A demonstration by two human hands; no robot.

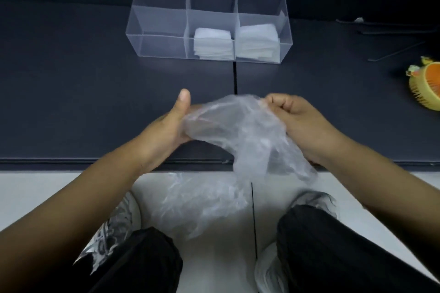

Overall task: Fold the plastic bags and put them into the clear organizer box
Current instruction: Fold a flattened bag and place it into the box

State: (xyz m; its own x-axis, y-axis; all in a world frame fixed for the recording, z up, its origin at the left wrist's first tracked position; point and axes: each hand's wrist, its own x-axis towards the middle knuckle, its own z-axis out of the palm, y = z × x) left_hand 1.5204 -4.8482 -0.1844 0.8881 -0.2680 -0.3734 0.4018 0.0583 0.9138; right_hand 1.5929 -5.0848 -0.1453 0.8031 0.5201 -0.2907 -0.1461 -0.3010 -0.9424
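Observation:
A crumpled clear plastic bag (240,131) hangs between my two hands above the near edge of the dark table. My left hand (171,123) grips its left end with the thumb raised. My right hand (302,123) pinches its upper right edge in a closed fist. The clear organizer box (162,28) stands further back with three compartments. A stack of folded bags (213,43) fills the middle compartment and another stack (258,41) the right one. The left compartment holds nothing. A loose pile of plastic bags (202,202) lies on the pale floor between my feet.
A yellow and orange toy-like object (426,85) lies at the table's right edge. A seam (235,76) runs down the dark table (83,90) below the box. My knees in black trousers and my shoes are at the bottom.

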